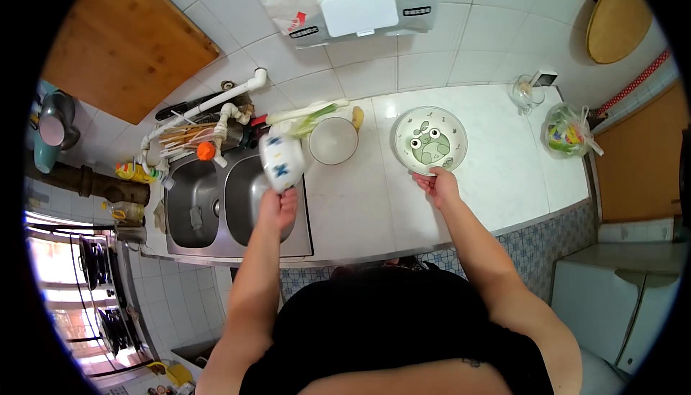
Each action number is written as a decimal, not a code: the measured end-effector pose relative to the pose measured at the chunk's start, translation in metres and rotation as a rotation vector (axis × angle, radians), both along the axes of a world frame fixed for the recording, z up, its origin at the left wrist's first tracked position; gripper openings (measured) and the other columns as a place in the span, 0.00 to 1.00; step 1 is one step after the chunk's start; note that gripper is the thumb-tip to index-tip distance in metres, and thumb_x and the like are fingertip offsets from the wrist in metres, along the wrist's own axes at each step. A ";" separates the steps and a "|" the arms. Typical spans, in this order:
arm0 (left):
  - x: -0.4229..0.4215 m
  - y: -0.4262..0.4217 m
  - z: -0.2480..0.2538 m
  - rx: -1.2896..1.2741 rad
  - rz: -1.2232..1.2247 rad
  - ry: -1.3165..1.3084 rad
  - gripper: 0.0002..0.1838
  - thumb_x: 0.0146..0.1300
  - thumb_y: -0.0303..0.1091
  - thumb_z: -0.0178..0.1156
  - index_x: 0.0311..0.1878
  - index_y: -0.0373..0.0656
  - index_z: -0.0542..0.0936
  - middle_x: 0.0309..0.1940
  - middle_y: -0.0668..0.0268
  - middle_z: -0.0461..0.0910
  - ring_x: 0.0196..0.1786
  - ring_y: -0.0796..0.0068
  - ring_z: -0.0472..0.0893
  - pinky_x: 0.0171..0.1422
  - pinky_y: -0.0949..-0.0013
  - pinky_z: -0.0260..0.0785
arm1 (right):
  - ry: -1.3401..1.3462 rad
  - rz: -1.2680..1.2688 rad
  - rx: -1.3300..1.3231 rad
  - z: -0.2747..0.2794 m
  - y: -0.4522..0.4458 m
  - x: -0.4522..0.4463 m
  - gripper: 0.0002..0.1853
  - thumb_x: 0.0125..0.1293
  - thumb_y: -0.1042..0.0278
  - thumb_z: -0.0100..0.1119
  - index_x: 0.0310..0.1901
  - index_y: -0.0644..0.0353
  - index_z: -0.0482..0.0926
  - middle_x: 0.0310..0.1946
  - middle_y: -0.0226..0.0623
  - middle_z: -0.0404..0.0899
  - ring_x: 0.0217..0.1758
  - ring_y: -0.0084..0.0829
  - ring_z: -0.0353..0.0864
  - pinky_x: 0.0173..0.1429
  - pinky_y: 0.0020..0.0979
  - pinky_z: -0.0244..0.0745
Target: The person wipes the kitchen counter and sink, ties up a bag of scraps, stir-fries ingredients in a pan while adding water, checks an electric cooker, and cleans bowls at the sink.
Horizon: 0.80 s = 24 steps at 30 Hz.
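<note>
Over the right basin of the sink, my left hand (pixel 279 208) grips a white bowl with blue flower marks (pixel 281 162), tilted on its side. My right hand (pixel 439 185) holds the near rim of a plate with a green frog-like face (pixel 431 141), thumb on the rim and fingers beneath. Whether the plate touches the counter cannot be told. Between the two hands, a plain white bowl (pixel 333 141) stands on the counter near green onions (pixel 317 116) and a piece of ginger (pixel 358 116).
The double steel sink (pixel 308 231) is at the left, with chopsticks (pixel 183 138) and white pipes (pixel 234 93) behind it. A glass (pixel 527 96) and a plastic bag (pixel 567 132) stand at the right. A wooden board (pixel 129 35) hangs upper left.
</note>
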<state>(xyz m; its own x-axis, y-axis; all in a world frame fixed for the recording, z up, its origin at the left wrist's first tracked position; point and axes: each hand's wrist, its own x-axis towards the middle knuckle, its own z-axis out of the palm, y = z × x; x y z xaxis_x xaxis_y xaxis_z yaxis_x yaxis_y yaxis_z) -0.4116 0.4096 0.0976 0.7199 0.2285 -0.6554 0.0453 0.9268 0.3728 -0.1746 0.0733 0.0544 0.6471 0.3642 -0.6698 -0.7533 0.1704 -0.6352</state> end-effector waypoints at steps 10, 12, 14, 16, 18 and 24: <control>-0.024 -0.041 0.015 0.006 0.000 0.004 0.09 0.71 0.39 0.48 0.41 0.45 0.74 0.17 0.71 0.64 0.13 0.85 0.61 0.14 0.82 0.53 | 0.034 -0.001 -0.004 -0.006 0.009 0.015 0.19 0.71 0.69 0.38 0.54 0.75 0.70 0.42 0.53 0.83 0.40 0.34 0.84 0.42 0.27 0.80; 0.007 -0.062 0.038 0.468 -0.205 0.172 0.11 0.65 0.31 0.51 0.49 0.43 0.72 0.20 0.67 0.70 0.15 0.81 0.66 0.14 0.78 0.56 | 0.034 -0.010 -0.024 -0.006 0.006 0.016 0.19 0.72 0.69 0.37 0.54 0.74 0.70 0.43 0.52 0.83 0.39 0.32 0.84 0.42 0.27 0.80; 0.046 -0.095 0.056 0.863 -0.376 0.304 0.17 0.60 0.27 0.51 0.54 0.40 0.70 0.22 0.65 0.72 0.15 0.80 0.68 0.14 0.76 0.57 | 0.022 0.018 -0.027 -0.009 0.003 0.018 0.19 0.72 0.69 0.36 0.54 0.74 0.70 0.43 0.52 0.83 0.39 0.31 0.84 0.42 0.26 0.80; 0.075 -0.115 0.046 1.045 -0.522 0.343 0.23 0.59 0.23 0.49 0.60 0.38 0.64 0.25 0.59 0.75 0.18 0.74 0.74 0.16 0.71 0.63 | 0.029 -0.015 0.020 -0.010 -0.001 0.018 0.20 0.74 0.63 0.40 0.56 0.74 0.68 0.40 0.53 0.83 0.38 0.32 0.83 0.40 0.27 0.79; 0.100 -0.133 0.040 1.158 -0.614 0.367 0.26 0.59 0.23 0.48 0.62 0.37 0.61 0.25 0.57 0.77 0.18 0.71 0.76 0.17 0.68 0.66 | 0.049 -0.014 0.063 -0.014 -0.009 0.015 0.21 0.76 0.60 0.42 0.56 0.72 0.68 0.41 0.51 0.83 0.37 0.30 0.83 0.38 0.26 0.79; 0.134 -0.146 0.010 1.235 -0.745 0.416 0.30 0.59 0.23 0.49 0.66 0.34 0.55 0.25 0.54 0.79 0.18 0.67 0.78 0.19 0.64 0.70 | 0.079 0.004 0.047 0.008 -0.041 -0.005 0.19 0.75 0.57 0.45 0.58 0.63 0.70 0.45 0.45 0.83 0.35 0.27 0.81 0.37 0.23 0.78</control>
<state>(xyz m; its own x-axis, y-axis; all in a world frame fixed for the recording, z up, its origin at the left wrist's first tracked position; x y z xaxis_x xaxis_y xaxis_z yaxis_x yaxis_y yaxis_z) -0.2773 0.2638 0.1073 0.7329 0.4504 -0.5099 0.6484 -0.2354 0.7240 -0.1793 0.0325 0.0622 0.5917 0.3988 -0.7007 -0.8013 0.1958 -0.5653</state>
